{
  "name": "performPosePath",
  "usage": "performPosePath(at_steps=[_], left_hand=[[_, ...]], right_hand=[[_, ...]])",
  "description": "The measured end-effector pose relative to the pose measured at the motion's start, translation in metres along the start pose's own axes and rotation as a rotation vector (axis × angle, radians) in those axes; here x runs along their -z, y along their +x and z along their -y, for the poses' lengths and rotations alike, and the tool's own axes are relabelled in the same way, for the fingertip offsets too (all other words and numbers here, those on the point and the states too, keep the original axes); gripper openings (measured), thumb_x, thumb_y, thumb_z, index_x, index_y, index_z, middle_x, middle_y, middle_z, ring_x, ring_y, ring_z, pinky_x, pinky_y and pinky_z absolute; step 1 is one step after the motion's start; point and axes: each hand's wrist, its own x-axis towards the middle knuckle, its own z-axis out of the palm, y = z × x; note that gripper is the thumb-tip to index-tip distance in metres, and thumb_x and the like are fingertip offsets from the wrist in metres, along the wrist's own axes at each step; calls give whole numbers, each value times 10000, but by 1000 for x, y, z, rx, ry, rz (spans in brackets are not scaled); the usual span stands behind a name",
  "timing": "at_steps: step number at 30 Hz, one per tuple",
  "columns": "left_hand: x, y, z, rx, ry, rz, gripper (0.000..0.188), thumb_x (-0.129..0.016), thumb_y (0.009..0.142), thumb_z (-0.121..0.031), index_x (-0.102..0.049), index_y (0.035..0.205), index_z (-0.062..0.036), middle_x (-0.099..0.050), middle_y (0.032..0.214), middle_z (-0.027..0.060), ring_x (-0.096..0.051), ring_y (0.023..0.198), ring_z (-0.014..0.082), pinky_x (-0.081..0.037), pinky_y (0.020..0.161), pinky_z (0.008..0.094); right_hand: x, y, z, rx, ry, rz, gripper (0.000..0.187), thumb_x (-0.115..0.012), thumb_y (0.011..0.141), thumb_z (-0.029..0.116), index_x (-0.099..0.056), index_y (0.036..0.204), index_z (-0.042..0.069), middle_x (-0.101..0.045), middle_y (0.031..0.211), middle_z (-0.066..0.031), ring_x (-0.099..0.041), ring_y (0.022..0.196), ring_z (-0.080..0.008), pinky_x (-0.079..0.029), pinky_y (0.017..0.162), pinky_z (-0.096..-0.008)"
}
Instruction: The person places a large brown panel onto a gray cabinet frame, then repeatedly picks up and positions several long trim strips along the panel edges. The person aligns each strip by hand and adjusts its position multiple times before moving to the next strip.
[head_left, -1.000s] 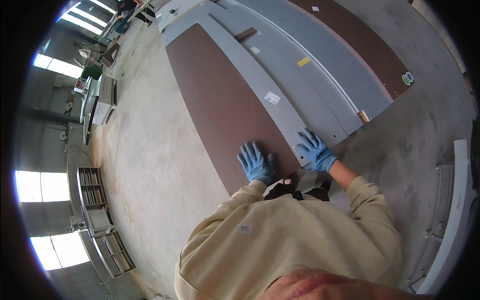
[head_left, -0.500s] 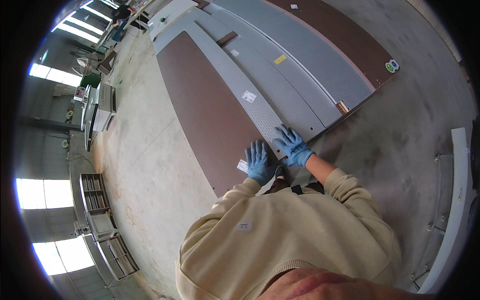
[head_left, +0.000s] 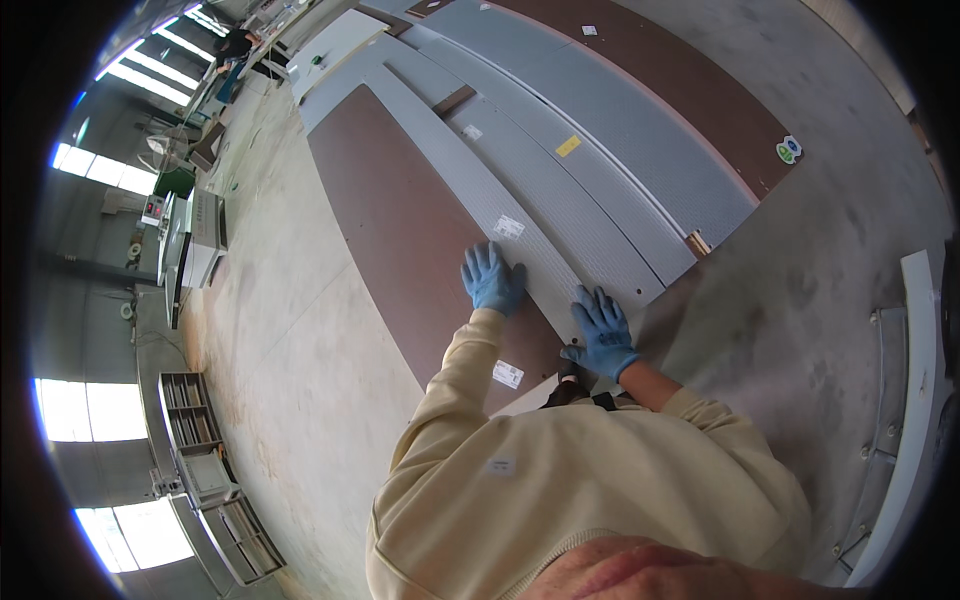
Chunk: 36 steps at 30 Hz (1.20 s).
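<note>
A long brown panel (head_left: 400,200) lies at the left of a stack of boards. My left hand (head_left: 493,281), in a blue glove, rests on it near its right edge, fingers stretched out. Beside that edge runs a grey patterned panel (head_left: 475,190) with a white label (head_left: 509,227). My right hand (head_left: 602,335), gloved too, lies flat with fingers spread on the near end of the grey panel. Another white label (head_left: 508,374) sits on the brown panel's near end. Neither hand grips anything.
More grey panels (head_left: 620,130) and a brown panel (head_left: 690,85) lie to the right, one bearing a yellow label (head_left: 568,146). Shelves (head_left: 185,400) and a machine (head_left: 200,230) stand at the left. A person (head_left: 233,55) is far off. A pale rail (head_left: 915,400) is at the right.
My left hand has slid forward along the brown panel, uncovering the near label. My right hand stays at the grey panel's near end. The view has shifted slightly.
</note>
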Motion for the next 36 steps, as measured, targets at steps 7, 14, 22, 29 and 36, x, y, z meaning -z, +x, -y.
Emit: performPosePath(at_steps=[7, 14, 22, 29, 36], left_hand=[[-18, 73, -14, 1, -19, 24, 990, -587, 938, -577, -219, 1632, 26, -207, 1676, 342, -76, 1594, 492, -33, 1268, 625], [-16, 81, -37, 76, -41, 34, 997, -634, 910, -550, -245, 1629, 20, -198, 1662, 369, -92, 1582, 508, 10, 1262, 645], [-30, 127, -63, 329, -475, -146, 983, -732, 884, -444, -277, 1619, 25, -309, 1671, 268, -305, 1552, 405, -274, 1273, 427], [-36, 175, -89, 424, -461, -174, 834, -795, 832, -397, -478, 1470, 36, -617, 1384, 229, -616, 1266, 389, -488, 1075, 454], [-61, 214, -96, 631, -918, -248, 682, -825, 812, -369, -589, 1351, -23, -710, 1197, 217, -690, 1077, 357, -542, 971, 437]], right_hand=[[12, 4, 8, -146, -48, -20, 899, -813, 757, 477, -482, 1457, 20, -300, 1632, -307, -429, 1364, -506, -330, 1150, -585], [17, 17, 1, -165, 6, -32, 894, -848, 696, 423, -499, 1442, 75, -334, 1576, -339, -464, 1294, -514, -382, 1076, -609], [49, 38, -49, -224, -78, 27, 930, -869, 680, 396, -471, 1470, 111, -345, 1565, -319, -436, 1334, -482, -390, 1083, -593], [75, 35, -86, -245, -53, 62, 940, -891, 671, 324, -455, 1465, 77, -364, 1537, -317, -434, 1342, -499, -399, 1087, -587], [78, 38, -120, -261, -91, -35, 940, -895, 653, 303, -462, 1453, 63, -390, 1524, -325, -444, 1357, -503, -432, 1042, -583]])
